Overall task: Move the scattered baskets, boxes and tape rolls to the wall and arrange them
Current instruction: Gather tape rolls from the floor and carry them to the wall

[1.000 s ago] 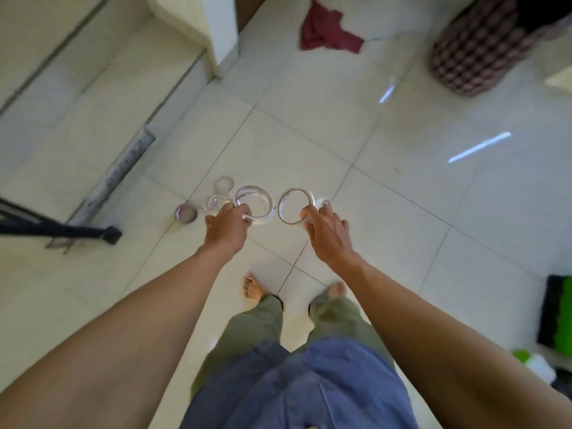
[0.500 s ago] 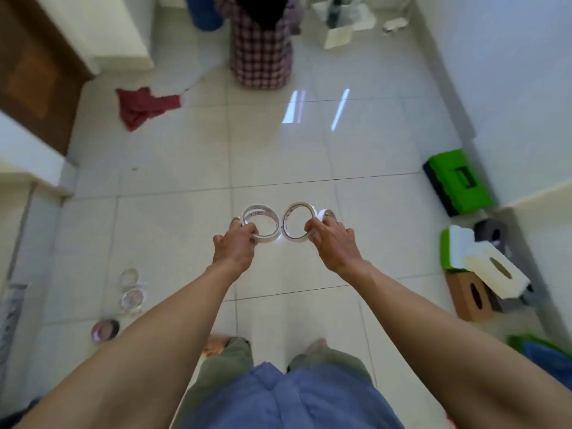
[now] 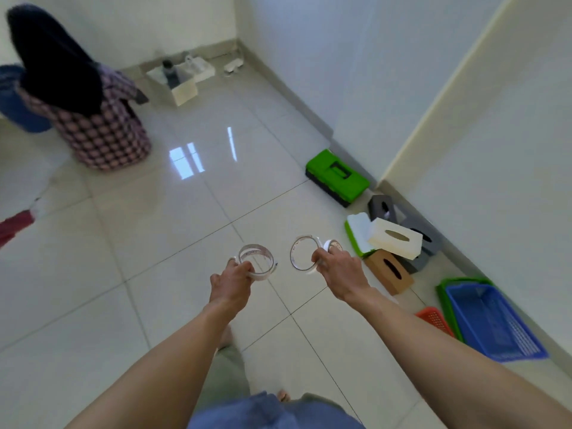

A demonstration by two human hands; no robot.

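My left hand grips a clear tape roll held out over the tiled floor. In my right hand are two tape rolls: a larger clear one and a small white one behind it. Along the right wall sit a green toolbox, a white tissue box, a brown tissue box, grey boxes, a blue basket nested in a green one, and a red basket.
A person in a checked garment sits at the far left. Near the back corner an open white box holds bottles. A red cloth lies at the left edge. The white wall runs along the right.
I have turned right from the tape rolls left on the floor toward the wall; both hands kept their tape rolls and have moved apart. The wall-side boxes and baskets came into view.
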